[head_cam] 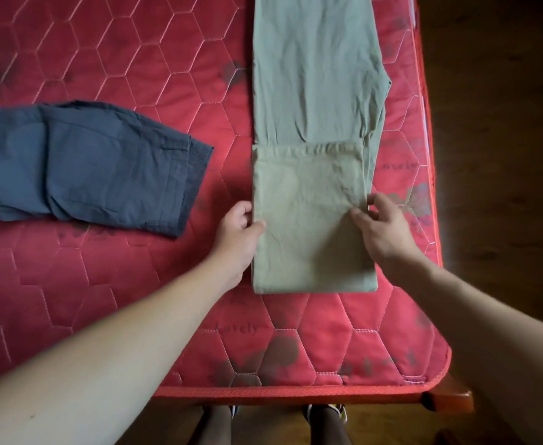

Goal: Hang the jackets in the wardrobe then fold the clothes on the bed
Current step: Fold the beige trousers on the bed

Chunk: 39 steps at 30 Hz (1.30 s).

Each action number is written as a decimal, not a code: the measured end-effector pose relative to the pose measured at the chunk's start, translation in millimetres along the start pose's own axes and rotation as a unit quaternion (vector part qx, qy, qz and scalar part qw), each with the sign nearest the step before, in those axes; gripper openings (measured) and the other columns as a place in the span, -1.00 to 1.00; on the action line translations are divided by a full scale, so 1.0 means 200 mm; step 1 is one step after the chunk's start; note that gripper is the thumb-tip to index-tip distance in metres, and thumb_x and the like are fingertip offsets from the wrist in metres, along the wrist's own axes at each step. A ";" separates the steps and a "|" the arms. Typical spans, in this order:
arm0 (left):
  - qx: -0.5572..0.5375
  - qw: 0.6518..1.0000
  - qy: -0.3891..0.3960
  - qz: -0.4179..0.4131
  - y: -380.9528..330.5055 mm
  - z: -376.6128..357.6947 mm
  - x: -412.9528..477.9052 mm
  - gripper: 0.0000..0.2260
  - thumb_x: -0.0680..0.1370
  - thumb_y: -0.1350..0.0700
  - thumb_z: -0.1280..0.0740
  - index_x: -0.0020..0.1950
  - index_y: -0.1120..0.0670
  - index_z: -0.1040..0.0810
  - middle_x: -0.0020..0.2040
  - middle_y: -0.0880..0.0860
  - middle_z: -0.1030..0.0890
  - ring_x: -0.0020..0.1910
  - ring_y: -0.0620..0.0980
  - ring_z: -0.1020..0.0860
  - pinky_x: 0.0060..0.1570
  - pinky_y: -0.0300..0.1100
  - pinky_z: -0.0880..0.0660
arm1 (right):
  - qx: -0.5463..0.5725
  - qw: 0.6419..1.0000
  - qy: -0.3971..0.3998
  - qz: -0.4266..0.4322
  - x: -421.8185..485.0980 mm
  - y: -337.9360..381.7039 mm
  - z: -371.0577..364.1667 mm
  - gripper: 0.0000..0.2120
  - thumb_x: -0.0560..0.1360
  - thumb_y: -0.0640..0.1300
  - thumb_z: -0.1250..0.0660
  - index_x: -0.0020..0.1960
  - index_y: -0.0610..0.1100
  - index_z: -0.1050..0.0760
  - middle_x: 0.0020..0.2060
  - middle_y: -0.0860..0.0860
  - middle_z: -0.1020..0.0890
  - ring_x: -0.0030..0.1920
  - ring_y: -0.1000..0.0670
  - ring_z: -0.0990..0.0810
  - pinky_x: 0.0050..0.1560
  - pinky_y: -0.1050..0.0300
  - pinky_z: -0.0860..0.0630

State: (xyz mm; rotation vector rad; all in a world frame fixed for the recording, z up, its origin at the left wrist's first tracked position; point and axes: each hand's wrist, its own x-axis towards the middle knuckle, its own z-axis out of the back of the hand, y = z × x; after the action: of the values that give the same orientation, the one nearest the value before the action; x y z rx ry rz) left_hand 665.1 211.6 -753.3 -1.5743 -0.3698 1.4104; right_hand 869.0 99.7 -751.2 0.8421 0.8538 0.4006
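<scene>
Khaki trousers (315, 91) lie on the red mattress (103, 300), right of centre, with the long axis running straight away from the person. The near end is doubled over into a flap (308, 220). Left hand (238, 232) grips the flap's left edge, thumb on top. Right hand (382, 226) pinches its right edge. The unfolded length lies beyond both hands, so the next fold likely goes away from the body. Grey-blue garment (87, 165) lies well apart to the left. Mattress writing (238, 328) reads "Lovely".

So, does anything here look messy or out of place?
Only small things: the blue garment lies rumpled, unfolded, left of the trousers. The mattress has dark blotches; stain or faded print, I cannot tell.
</scene>
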 end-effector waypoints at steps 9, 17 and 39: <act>0.002 0.996 0.065 0.054 -0.57 0.01 0.54 -0.53 0.62 0.14 -0.34 0.49 -0.10 -0.29 0.19 -0.03 -0.59 0.04 -0.07 -0.54 0.28 0.03 -0.38 | 0.088 0.987 0.093 -0.100 0.58 0.46 0.09 -0.88 0.52 0.07 -0.42 -0.03 0.04 -0.58 -0.21 0.00 -0.64 -0.34 0.01 -0.66 -0.32 0.08 -0.60; 0.100 0.982 0.046 0.152 0.07 0.05 0.19 -0.50 0.56 0.20 -0.41 0.46 0.05 -0.33 0.23 0.13 -0.59 0.12 0.00 -0.56 0.16 -0.11 -0.47 | -0.050 0.975 0.145 -0.159 0.20 -0.13 0.06 -0.76 0.40 -0.17 -0.57 -0.05 -0.24 -0.58 -0.13 -0.08 -0.68 -0.14 -0.03 -0.64 -0.09 0.06 -0.59; 0.284 0.950 0.070 0.110 0.50 0.18 -0.32 -0.78 0.47 0.23 -0.43 -0.09 0.04 -0.39 -0.30 0.00 -0.54 -0.43 -0.10 -0.37 -0.45 -0.26 -0.31 | -0.289 0.934 0.146 -0.150 -0.43 -0.51 -0.01 -0.87 0.33 -0.29 -0.39 -0.21 -0.16 -0.45 -0.29 -0.06 -0.59 -0.28 -0.07 -0.54 -0.35 0.08 -0.42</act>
State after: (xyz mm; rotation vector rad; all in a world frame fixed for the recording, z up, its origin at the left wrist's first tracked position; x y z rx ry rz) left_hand 579.1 129.5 -789.8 -1.2447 0.2907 1.3977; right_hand 814.0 -16.6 -789.1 0.1001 1.0492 0.4805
